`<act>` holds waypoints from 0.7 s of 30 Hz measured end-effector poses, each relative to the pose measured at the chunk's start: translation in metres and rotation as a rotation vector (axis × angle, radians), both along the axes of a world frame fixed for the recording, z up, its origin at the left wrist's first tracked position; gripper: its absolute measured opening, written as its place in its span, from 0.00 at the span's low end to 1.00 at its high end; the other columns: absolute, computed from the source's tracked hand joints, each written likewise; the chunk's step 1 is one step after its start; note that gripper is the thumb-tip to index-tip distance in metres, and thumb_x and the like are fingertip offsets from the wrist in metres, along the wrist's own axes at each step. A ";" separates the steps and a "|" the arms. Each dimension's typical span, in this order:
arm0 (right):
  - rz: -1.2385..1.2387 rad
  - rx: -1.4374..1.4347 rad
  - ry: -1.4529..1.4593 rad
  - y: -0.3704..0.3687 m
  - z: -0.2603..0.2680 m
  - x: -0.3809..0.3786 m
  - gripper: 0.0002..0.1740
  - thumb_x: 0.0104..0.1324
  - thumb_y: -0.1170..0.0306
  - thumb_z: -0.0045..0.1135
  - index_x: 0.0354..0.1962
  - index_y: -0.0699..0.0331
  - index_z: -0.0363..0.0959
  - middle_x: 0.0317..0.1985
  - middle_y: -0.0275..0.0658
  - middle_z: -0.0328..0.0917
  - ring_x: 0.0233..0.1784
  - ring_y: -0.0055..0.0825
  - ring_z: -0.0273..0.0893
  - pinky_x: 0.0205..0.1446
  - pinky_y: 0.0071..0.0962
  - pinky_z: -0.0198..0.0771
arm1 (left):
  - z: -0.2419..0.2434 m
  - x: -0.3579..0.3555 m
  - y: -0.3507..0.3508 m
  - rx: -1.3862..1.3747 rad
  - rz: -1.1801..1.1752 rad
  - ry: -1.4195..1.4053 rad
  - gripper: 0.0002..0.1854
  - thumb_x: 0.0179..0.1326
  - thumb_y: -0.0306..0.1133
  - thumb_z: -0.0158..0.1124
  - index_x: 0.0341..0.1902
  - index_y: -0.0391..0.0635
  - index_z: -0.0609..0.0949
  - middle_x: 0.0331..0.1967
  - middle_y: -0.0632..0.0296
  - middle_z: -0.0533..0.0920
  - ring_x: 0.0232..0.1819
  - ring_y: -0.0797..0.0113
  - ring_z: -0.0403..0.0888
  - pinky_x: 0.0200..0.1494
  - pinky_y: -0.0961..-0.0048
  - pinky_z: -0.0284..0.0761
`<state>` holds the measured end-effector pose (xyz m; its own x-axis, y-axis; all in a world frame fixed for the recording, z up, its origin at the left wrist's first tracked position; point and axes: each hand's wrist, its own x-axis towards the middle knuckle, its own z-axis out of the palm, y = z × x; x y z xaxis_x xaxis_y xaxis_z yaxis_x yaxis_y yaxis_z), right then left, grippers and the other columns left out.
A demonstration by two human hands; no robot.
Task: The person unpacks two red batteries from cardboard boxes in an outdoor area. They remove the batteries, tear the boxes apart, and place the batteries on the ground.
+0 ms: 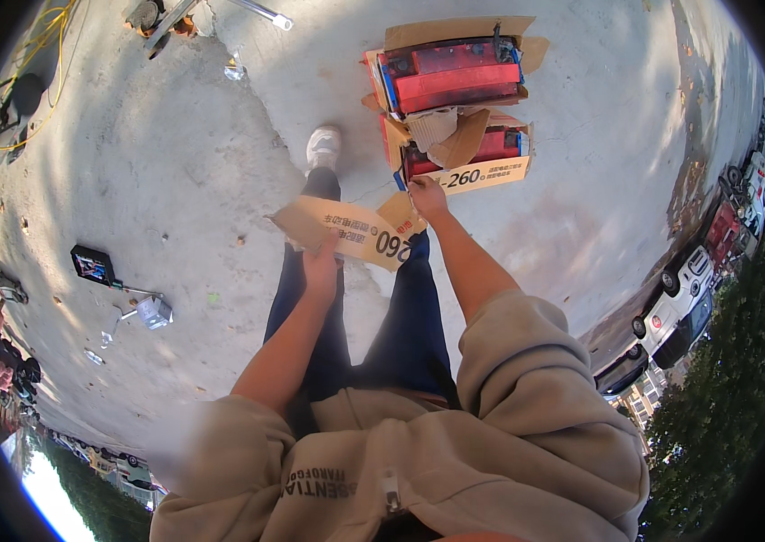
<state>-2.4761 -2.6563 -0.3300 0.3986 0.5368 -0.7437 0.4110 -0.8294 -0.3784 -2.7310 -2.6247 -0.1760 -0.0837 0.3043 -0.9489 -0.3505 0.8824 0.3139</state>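
My left hand (321,261) grips a torn, printed cardboard flap (355,227) held above my legs. At the left corner of the nearer cardboard box (491,175), my right hand (427,196) has its fingers closed at the edge; whether they pinch the box or the flap's end, I cannot tell. A red battery (501,146) with blue end parts shows inside this box, partly covered by torn cardboard (462,139). Just beyond, a second opened box (460,32) holds another red battery (460,80) with a dusty dark top.
Concrete ground lies around me, with a crack running near my white shoe (323,148). On the left are a black case (92,264), a small silvery box (153,312) and a yellow cable (50,101). A metal bar (264,12) lies at the top. Parked vehicles (684,298) line the right.
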 end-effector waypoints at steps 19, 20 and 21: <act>-0.733 -0.046 0.344 -0.203 0.198 0.104 0.15 0.66 0.68 0.52 0.44 0.72 0.73 0.31 0.44 0.79 0.27 0.26 0.79 0.28 0.23 0.75 | 0.097 0.001 0.018 0.212 0.114 0.177 0.14 0.59 0.41 0.67 0.40 0.47 0.75 0.26 0.70 0.73 0.20 0.81 0.63 0.22 0.82 0.59; -0.686 -0.026 0.316 -0.221 0.208 0.115 0.14 0.66 0.68 0.52 0.44 0.71 0.73 0.31 0.43 0.79 0.27 0.26 0.79 0.28 0.23 0.75 | 0.104 0.002 0.020 0.238 0.121 0.161 0.13 0.59 0.40 0.66 0.40 0.48 0.75 0.26 0.70 0.73 0.19 0.81 0.62 0.21 0.82 0.58; -0.694 -0.035 0.292 -0.240 0.217 0.125 0.14 0.66 0.68 0.52 0.44 0.71 0.73 0.31 0.43 0.79 0.27 0.26 0.79 0.28 0.23 0.75 | 0.111 0.002 0.021 0.262 0.129 0.145 0.13 0.60 0.40 0.66 0.40 0.48 0.75 0.26 0.71 0.73 0.19 0.82 0.61 0.21 0.82 0.57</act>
